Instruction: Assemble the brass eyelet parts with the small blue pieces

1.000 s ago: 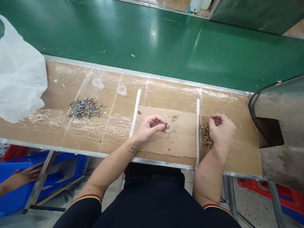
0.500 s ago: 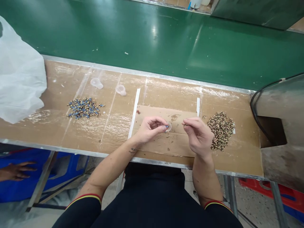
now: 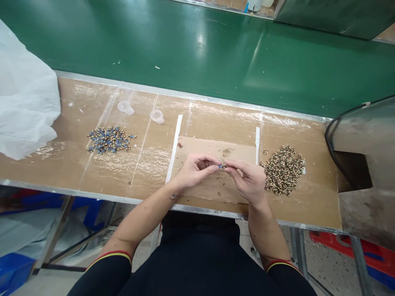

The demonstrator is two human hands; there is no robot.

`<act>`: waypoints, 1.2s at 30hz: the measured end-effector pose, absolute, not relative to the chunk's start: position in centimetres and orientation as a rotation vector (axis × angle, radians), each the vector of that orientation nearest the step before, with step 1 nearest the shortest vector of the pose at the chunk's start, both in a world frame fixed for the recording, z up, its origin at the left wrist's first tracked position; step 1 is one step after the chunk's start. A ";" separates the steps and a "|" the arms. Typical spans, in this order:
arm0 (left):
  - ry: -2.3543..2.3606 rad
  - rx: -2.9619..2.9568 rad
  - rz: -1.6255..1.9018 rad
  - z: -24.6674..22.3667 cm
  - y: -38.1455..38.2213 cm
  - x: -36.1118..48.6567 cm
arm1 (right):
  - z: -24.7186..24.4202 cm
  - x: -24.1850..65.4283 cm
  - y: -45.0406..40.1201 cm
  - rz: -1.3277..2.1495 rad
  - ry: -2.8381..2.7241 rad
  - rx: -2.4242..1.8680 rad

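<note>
Above a cardboard sheet (image 3: pixel 197 191), my left hand (image 3: pixel 196 169) pinches a small blue part (image 3: pixel 220 166) between thumb and fingertips. My right hand (image 3: pixel 248 179) is closed in a pinch on a tiny brass-coloured fitting (image 3: pixel 224 167), mostly hidden by the fingers. Both sets of fingertips meet, so the two small parts appear to touch. Beyond them on the sheet lie a few thin gold-coloured bits (image 3: pixel 226 152). Right of my right hand is a pile of small brass-coloured fittings (image 3: pixel 285 170). Far to the left, a smaller pile of blue-and-brass pieces (image 3: pixel 109 139) rests on the table.
Two translucent plastic cups (image 3: pixel 126 107) lie behind the left pile. A white plastic bag (image 3: pixel 27 94) covers the table's left end. Beyond the table runs a green conveyor belt (image 3: pixel 185 49). A metal box with a black cable (image 3: pixel 367 156) borders the right side.
My right hand has moved left, bringing its fitting to the blue part in my left hand. Scraps on the green belt have shifted left. Another person's hand at lower left has drawn away.
</note>
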State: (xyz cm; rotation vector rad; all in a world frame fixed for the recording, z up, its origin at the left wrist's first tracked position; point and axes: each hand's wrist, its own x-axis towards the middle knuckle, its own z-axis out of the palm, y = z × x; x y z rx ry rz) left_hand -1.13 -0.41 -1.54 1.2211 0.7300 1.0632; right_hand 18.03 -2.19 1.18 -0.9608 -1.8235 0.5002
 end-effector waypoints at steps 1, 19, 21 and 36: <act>0.733 1.226 1.067 -1.5 -0.4 -1.1 | 1.2 18.0 -2.2 0.484 -1.832 -0.963; 0.796 1.475 1.192 -1.4 -0.5 -1.0 | 1.2 18.0 -2.1 0.424 -1.859 -0.947; 0.809 1.548 1.229 -1.4 -0.4 -1.0 | 1.2 17.9 -2.1 0.427 -1.869 -0.943; 0.902 1.833 1.396 -0.9 -1.0 -1.1 | 1.1 17.9 -2.1 0.381 -1.880 -0.934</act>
